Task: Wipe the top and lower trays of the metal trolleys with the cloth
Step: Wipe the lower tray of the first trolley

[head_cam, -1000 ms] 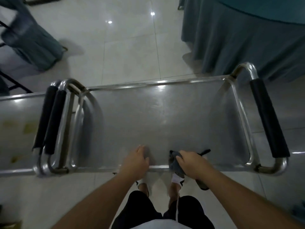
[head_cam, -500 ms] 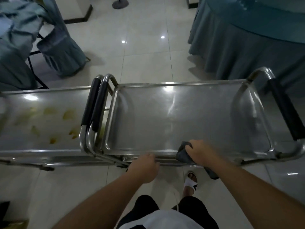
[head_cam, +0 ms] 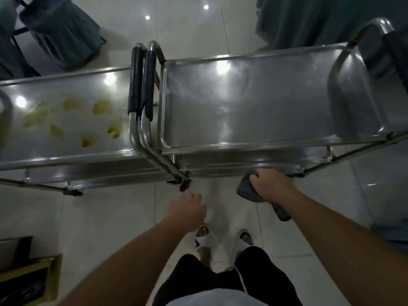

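Two metal trolleys stand side by side. The right trolley's top tray (head_cam: 254, 102) looks bare and shiny. The left trolley's top tray (head_cam: 66, 120) carries several yellow smears. My right hand (head_cam: 272, 185) grips a dark grey cloth (head_cam: 247, 189) at the near edge of the right trolley's lower tray (head_cam: 231, 167). My left hand (head_cam: 187, 212) hangs over the floor with fingers loosely curled and holds nothing. Most of both lower trays is hidden under the top trays.
Black-padded push handles (head_cam: 141, 80) of both trolleys meet between the trays. A cloth-draped table (head_cam: 320, 21) stands at the far right, covered chairs (head_cam: 59, 29) at the far left. A box (head_cam: 28, 281) sits on the tiled floor at the lower left.
My right hand with the cloth has dropped from the top tray's near rim to the lower tray's edge. My left hand has left the trolley's rim. The view has pulled back and down.
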### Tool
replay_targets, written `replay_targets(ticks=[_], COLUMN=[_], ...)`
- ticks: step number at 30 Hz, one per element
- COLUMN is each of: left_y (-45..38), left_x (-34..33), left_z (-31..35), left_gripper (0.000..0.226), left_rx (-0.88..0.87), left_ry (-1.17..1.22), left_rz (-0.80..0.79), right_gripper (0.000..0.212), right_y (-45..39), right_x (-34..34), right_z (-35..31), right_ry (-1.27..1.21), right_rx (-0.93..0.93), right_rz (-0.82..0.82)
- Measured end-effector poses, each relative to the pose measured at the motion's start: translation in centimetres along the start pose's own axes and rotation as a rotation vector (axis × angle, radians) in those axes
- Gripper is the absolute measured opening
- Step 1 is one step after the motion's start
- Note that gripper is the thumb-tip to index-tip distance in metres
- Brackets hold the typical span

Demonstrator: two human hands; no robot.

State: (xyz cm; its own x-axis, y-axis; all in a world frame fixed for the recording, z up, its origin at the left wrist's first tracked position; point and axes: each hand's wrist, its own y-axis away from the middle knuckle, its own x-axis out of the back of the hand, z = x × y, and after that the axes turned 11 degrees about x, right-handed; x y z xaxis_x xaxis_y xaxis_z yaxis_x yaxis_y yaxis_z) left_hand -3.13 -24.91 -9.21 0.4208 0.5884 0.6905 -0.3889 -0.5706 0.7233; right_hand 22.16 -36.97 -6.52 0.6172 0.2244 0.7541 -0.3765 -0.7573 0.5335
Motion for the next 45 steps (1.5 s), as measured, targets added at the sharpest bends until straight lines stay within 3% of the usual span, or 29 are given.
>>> replay_targets(ticks=[7, 16, 23, 30, 35, 40, 45], left_y=[0.3, -3.0, -9.6, -18.4, -24.8, -29.5, -32.2], left_x=[-1.3, -3.5, -6.0, -12.2, -15.7, -16.9, -17.3], left_z=[1.4, 1.8, -1.0, -2.2, -3.2, -5.2, -5.9], left_gripper=[0.053, 0.058, 0.057, 0.055, 0.052, 0.032, 0.042], left_rx=[0.119, 0.122, 0.081, 0.123, 0.154, 0.14, 0.059], left_ry=[0.032, 0.091, 0.095, 0.095, 0.289, 0.337, 0.387], left_rz=[-0.014, -0.02, 0.059, 0.132, 0.174, 0.412, 0.638], right_gripper=[0.035, 0.028, 0.03, 0.032, 0.034, 0.04, 0.04], right_y=[-1.2, -3.3, -9.0, -16.6, -20.9, -26.3, -31.0], right_x=[-2.0, -5.6, -10.8, -18.0, -21.3, -21.9, -21.4], right_z=[1.6, 2.2, 1.5, 2.8, 4.2, 3.5, 1.0], right_ry=[-0.001, 0.003, 0.008, 0.145, 0.061, 0.047, 0.007], right_rx=[0.071, 0.094, 0.114, 0.329, 0.459, 0.633, 0.698], right_rz=[-0.06, -0.005, 0.019, 0.045, 0.268, 0.487, 0.75])
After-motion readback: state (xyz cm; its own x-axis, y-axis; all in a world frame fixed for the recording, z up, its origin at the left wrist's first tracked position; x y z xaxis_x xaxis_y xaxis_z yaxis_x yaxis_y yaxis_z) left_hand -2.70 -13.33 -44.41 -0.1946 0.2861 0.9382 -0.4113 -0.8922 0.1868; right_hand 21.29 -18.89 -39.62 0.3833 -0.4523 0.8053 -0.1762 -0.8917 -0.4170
